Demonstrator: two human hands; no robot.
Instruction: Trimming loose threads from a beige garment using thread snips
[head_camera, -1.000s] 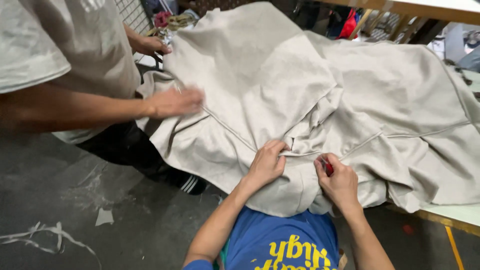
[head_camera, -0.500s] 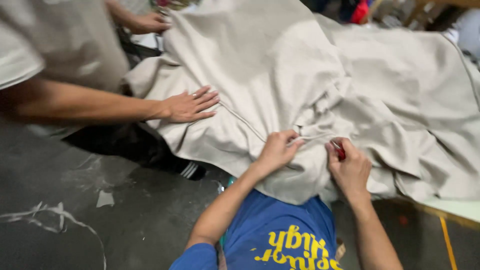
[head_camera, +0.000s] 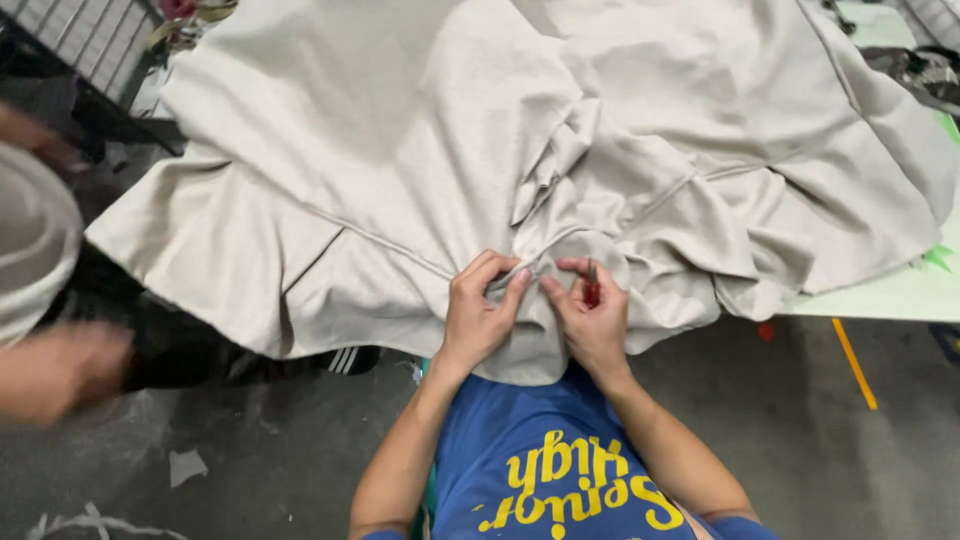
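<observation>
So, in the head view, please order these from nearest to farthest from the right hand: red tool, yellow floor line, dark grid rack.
From the right hand:
1. Red tool, held in its fingers.
2. Yellow floor line, on the floor at right.
3. Dark grid rack, far top left.

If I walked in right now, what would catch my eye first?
A big beige cloth heaped in folds across the whole table. At its near edge, the left hand pinches a seam while the right hand holds a small red tool against it. At far left, another person's blurred hand hangs over the floor.
</observation>
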